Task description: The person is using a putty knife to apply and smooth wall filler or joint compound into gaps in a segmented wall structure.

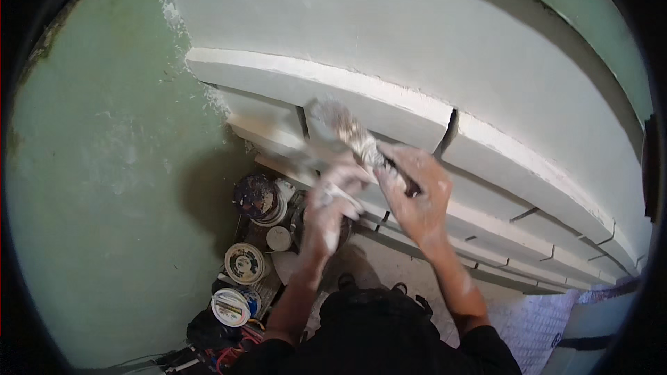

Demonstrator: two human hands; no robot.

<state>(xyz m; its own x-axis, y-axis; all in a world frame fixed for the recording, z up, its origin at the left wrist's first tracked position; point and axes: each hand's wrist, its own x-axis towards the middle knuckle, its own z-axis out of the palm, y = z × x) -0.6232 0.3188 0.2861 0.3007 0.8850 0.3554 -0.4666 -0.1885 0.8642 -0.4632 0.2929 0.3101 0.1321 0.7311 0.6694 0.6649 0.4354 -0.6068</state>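
Observation:
A paintbrush [361, 142] caked with white paint is in my right hand [422, 191]. The fingers wrap round its handle, and its blurred bristles point up and left in front of the drawer fronts. My left hand [330, 208], smeared by motion, is just below and left of the brush. Its fingers are curled, and a whitish strip shows at them; what it is I cannot make out. White smears cover both hands. Behind them runs a curved stack of pale stepped panels [319, 73] with dark vertical gaps.
A green wall [104, 167] rises on the left, splashed white along its edge with the panels. Below it stand several paint-stained buckets and tubs [244, 264], with a dark bag [212, 330] and red wires nearby. Patterned sheeting [514, 323] covers floor at the lower right.

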